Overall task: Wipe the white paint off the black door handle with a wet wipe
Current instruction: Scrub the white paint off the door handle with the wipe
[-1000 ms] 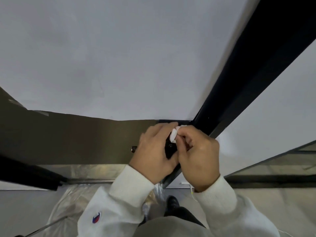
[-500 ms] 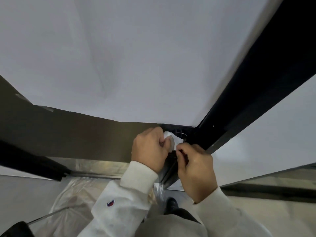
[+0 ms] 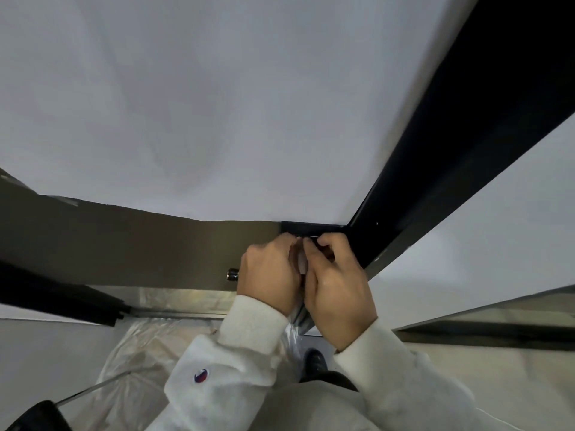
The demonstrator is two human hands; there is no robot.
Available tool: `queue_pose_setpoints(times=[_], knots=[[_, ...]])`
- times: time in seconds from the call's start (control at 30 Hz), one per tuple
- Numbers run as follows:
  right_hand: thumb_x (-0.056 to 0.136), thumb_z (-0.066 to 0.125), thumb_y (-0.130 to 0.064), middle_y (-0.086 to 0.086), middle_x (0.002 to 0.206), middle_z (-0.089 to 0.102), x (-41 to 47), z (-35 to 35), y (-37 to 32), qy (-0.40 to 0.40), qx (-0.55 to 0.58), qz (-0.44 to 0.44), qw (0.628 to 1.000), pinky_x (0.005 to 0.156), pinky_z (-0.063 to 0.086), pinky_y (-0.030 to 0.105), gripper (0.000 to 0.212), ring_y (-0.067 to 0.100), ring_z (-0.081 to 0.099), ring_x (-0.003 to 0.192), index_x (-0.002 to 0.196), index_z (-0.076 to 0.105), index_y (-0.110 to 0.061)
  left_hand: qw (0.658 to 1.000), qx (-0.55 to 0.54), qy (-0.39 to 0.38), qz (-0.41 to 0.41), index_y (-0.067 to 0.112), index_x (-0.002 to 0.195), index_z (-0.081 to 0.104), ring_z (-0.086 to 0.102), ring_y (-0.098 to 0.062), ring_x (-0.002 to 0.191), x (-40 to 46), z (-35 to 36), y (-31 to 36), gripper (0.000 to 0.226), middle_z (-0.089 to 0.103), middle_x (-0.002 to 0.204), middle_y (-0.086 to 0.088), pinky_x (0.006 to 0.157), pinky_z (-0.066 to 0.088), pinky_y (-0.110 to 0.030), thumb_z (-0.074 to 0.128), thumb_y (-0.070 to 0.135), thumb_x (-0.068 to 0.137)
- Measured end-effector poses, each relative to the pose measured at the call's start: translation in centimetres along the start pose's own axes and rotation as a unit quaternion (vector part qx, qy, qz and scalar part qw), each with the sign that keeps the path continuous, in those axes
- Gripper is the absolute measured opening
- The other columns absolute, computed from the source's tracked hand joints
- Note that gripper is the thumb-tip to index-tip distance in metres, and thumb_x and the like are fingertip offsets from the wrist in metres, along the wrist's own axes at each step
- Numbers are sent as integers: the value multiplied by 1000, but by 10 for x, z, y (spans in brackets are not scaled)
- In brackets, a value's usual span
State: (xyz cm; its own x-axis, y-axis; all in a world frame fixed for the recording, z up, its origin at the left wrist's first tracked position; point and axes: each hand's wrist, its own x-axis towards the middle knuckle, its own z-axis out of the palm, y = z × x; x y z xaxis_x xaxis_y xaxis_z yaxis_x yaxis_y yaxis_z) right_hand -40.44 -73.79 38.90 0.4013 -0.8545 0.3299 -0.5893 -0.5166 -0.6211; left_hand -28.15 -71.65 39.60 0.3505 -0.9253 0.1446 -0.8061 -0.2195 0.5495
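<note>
The black door handle point(image 3: 232, 274) is almost wholly hidden; only its round end pokes out to the left of my left hand point(image 3: 269, 275), which is closed around it. My right hand point(image 3: 337, 284) presses against the left one at the door's edge, fingers curled. A pale sliver of the wet wipe point(image 3: 301, 262) shows in the gap between the two hands, pinched by the right fingers. Just above the fingertips sits the handle's black plate point(image 3: 311, 228). No white paint can be made out.
The black door edge point(image 3: 435, 157) runs diagonally up to the right. Brown masking paper point(image 3: 124, 247) covers the door's lower part below the white panel point(image 3: 217, 104). Clear plastic sheeting point(image 3: 140, 353) lies on the floor by my shoe point(image 3: 314, 359). A glass panel point(image 3: 497, 315) stands at right.
My hands have closed in against each other over the handle. The wipe, plainly visible at the fingertips before, is now mostly hidden between them. The camera has tilted slightly.
</note>
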Motion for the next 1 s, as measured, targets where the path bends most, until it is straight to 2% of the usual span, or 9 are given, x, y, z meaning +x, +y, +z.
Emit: queue_pose_setpoints(times=[0.1,0.27,0.4,0.47,0.57,0.7,0.8,0.93,1.0], knots=[[94,57,-11,14,109,62,2,-8,3,48,-38,-53,997,76,58,35,27,26,67,83,114,72,-3,995,52,-67,-50,21,73,53,48,-38,75,6,-5,-2,14,64,79,-11,62,33,-34,43,22,83],[91,65,-5,7,97,68,-21,-19,13,88,9,-54,995,73,55,21,21,14,65,77,110,74,-4,991,49,-85,-89,31,79,71,55,-35,86,11,-30,-19,26,71,88,-1,73,49,-37,54,12,79],[91,64,-18,-6,82,71,-44,-16,26,40,61,50,996,66,57,28,12,8,67,71,97,74,-17,985,-21,31,-166,24,84,76,65,-22,83,-1,-52,-68,10,73,80,7,90,45,-32,70,16,84],[91,64,-21,-9,75,72,-48,-7,32,-23,124,151,980,67,60,35,10,12,70,69,91,73,-25,966,-89,19,-240,25,83,75,68,-21,84,-9,-45,-96,9,72,81,5,93,50,-36,78,18,79],[95,65,-9,5,83,74,-48,8,29,-85,251,308,914,74,63,41,16,16,74,73,98,73,-23,844,-372,-48,-382,12,85,71,69,-32,93,-23,-16,-115,24,73,93,-12,80,61,-43,83,-2,70],[97,63,-4,11,98,72,-43,22,14,-76,426,458,776,70,63,32,23,26,70,82,120,62,-6,704,-578,-137,-389,-4,102,67,72,-23,80,-46,22,-78,31,72,99,-19,67,59,-25,64,-21,77],[94,64,-1,19,94,74,-42,23,8,-23,515,489,704,68,62,32,15,32,69,87,108,68,2,679,-614,-187,-356,-2,98,69,69,-18,67,-49,31,-53,27,72,83,-12,58,57,-20,61,-21,80],[89,66,7,11,84,76,-42,11,9,84,535,458,705,69,59,27,11,27,73,88,91,72,-1,630,-658,-146,-386,-4,78,66,65,-16,55,-35,38,-53,12,67,71,-14,51,54,-21,73,-9,69],[90,65,6,13,89,76,-36,5,4,125,559,438,692,71,59,27,11,25,73,88,94,72,-1,590,-692,-146,-390,-2,84,68,66,-14,56,-30,40,-49,13,69,70,-12,55,57,-23,70,-3,72]])
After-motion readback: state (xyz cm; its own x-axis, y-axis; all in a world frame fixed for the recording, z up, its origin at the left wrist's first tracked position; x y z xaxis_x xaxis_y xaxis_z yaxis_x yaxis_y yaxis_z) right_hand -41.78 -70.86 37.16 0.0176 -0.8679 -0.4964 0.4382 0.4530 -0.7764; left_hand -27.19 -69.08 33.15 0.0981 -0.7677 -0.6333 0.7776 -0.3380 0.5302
